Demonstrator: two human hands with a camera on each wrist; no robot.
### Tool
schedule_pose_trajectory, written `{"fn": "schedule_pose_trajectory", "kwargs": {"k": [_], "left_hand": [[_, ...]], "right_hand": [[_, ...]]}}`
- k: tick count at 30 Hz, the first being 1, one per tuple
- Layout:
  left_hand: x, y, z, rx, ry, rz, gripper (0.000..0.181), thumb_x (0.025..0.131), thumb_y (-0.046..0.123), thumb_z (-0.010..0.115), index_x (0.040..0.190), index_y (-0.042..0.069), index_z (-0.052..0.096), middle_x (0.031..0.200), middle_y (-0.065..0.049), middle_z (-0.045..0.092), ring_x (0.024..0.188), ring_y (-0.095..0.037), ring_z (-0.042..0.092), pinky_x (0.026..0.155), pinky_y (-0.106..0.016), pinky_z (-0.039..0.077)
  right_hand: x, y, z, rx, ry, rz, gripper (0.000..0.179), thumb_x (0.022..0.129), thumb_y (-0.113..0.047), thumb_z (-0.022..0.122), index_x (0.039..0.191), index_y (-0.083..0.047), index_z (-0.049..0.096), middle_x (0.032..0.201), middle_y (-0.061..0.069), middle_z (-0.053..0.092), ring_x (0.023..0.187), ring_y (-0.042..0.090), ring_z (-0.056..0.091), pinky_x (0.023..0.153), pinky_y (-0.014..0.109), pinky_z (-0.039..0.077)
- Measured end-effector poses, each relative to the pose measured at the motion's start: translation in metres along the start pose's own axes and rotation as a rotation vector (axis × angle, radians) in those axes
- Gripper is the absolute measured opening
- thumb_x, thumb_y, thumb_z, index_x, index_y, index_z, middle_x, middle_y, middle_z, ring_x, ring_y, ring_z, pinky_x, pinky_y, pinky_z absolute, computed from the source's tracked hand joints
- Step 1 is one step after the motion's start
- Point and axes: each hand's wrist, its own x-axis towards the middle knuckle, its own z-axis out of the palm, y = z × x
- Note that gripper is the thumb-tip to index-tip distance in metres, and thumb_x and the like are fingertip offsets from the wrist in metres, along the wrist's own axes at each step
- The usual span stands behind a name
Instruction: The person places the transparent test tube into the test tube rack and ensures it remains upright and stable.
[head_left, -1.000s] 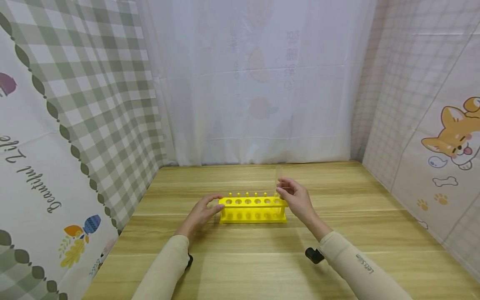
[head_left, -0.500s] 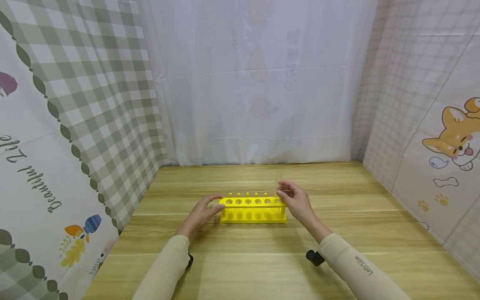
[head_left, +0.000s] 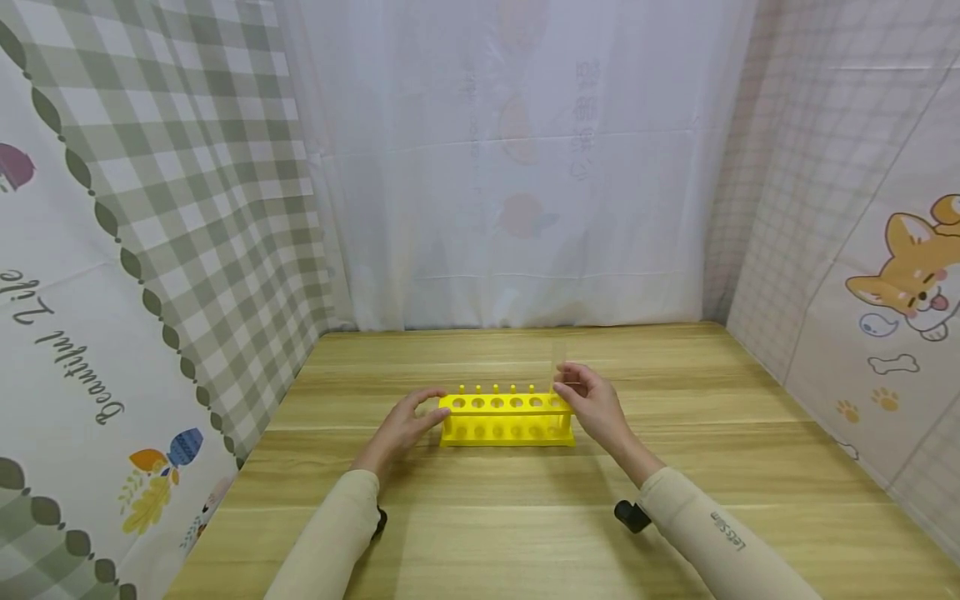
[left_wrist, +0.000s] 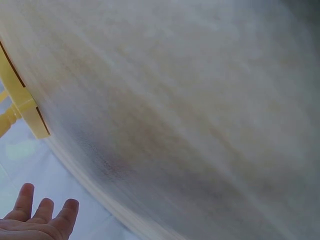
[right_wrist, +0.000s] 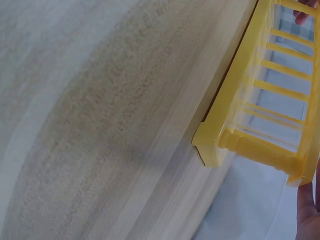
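Observation:
A yellow test tube rack (head_left: 506, 412) stands upright on the table, with one row of holes along its top and short pegs behind. My left hand (head_left: 405, 425) holds its left end, thumb at the front and fingers over the top. At the right end, my right hand (head_left: 600, 408) pinches a clear test tube (head_left: 558, 354) that stands upright in the rightmost hole, its upper part rising above the hand. In the right wrist view the tube's faint outline (right_wrist: 272, 129) shows inside the rack. The left wrist view catches only a rack corner (left_wrist: 22, 97) and some left-hand fingers (left_wrist: 25, 202).
The wood-grain table (head_left: 495, 508) reaches a white curtain (head_left: 517, 208) at the back. A checked cloth (head_left: 202, 150) hangs on the left, and a dog-print cloth (head_left: 840, 250) on the right. A black wrist device (head_left: 632, 516) sits under the right sleeve.
The test tube has sunk a little lower in the rightmost hole, and my right hand has come down slightly with it. My left hand and the rack have stayed put.

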Motion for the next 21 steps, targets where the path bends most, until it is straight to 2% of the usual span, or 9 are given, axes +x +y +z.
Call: {"fn": "schedule_pose_trajectory", "kwargs": {"k": [7, 11, 15, 18, 21], "left_hand": [[0.003, 0.000, 0.000, 0.061, 0.002, 0.019, 0.044, 0.097, 0.036, 0.066, 0.135, 0.016, 0.060, 0.146, -0.010, 0.049, 0.139, -0.035, 0.038, 0.110, -0.059, 0.030], [0.005, 0.004, -0.002, 0.146, -0.002, 0.042, 0.040, 0.097, 0.034, 0.066, 0.132, 0.015, 0.062, 0.144, -0.013, 0.049, 0.136, -0.035, 0.040, 0.110, -0.057, 0.033], [0.006, 0.010, -0.003, 0.279, -0.012, 0.079, 0.039, 0.097, 0.035, 0.065, 0.129, 0.014, 0.063, 0.148, -0.018, 0.045, 0.137, -0.038, 0.038, 0.110, -0.057, 0.032], [0.006, 0.012, -0.005, 0.348, -0.017, 0.097, 0.046, 0.098, 0.039, 0.063, 0.134, 0.012, 0.060, 0.150, -0.018, 0.042, 0.138, -0.039, 0.037, 0.111, -0.057, 0.030], [0.005, 0.008, -0.007, 0.340, -0.017, 0.088, 0.053, 0.100, 0.044, 0.057, 0.141, 0.011, 0.055, 0.150, -0.016, 0.043, 0.139, -0.037, 0.038, 0.111, -0.056, 0.031]], "right_hand": [[0.000, 0.000, -0.002, -0.057, -0.014, -0.009, 0.037, 0.098, -0.013, 0.065, 0.132, 0.000, 0.059, 0.114, 0.016, 0.066, 0.104, 0.029, 0.064, 0.086, 0.022, 0.052], [-0.001, 0.001, -0.003, -0.109, -0.023, -0.008, 0.037, 0.098, -0.016, 0.066, 0.131, 0.000, 0.059, 0.113, 0.014, 0.067, 0.103, 0.030, 0.065, 0.089, 0.033, 0.054], [-0.003, 0.003, -0.005, -0.167, -0.026, -0.013, 0.041, 0.098, -0.020, 0.066, 0.133, 0.000, 0.058, 0.115, 0.016, 0.067, 0.107, 0.032, 0.064, 0.094, 0.046, 0.052], [-0.004, 0.006, -0.009, -0.205, -0.032, -0.037, 0.046, 0.100, -0.024, 0.063, 0.137, 0.001, 0.055, 0.120, 0.018, 0.066, 0.112, 0.034, 0.062, 0.099, 0.051, 0.047], [-0.004, 0.010, -0.017, -0.244, -0.042, -0.051, 0.049, 0.102, -0.031, 0.058, 0.140, -0.001, 0.052, 0.124, 0.019, 0.064, 0.116, 0.035, 0.060, 0.103, 0.054, 0.043]]}}
